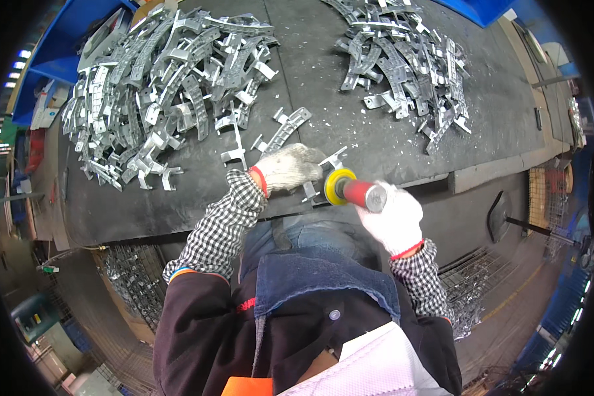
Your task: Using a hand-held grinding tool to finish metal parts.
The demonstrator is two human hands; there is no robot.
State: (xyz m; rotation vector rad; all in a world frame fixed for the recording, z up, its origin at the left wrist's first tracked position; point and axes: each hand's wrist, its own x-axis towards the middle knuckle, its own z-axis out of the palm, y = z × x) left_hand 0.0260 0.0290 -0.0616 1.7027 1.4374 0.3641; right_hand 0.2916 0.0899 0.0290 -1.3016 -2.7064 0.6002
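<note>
My left hand (288, 166), in a white knit glove with a red cuff, is closed on a silver metal bracket (335, 158) near the table's front edge. Part of that bracket is hidden behind the glove and the tool. My right hand (397, 221), gloved alike, grips a red hand-held power sander (359, 192). Its yellow round disc (337, 185) is at the bracket, just right of my left fingers; whether they touch is unclear. Beyond my left hand lies a loose bracket (288, 129), with another upright piece (236, 138) left of it.
A large heap of metal brackets (158, 86) covers the left of the dark-topped table (508, 115), and a smaller heap (399, 63) lies at the far right. Wire baskets with metal parts (135, 280) stand below. Right of the table is a black plate on a pole (500, 216).
</note>
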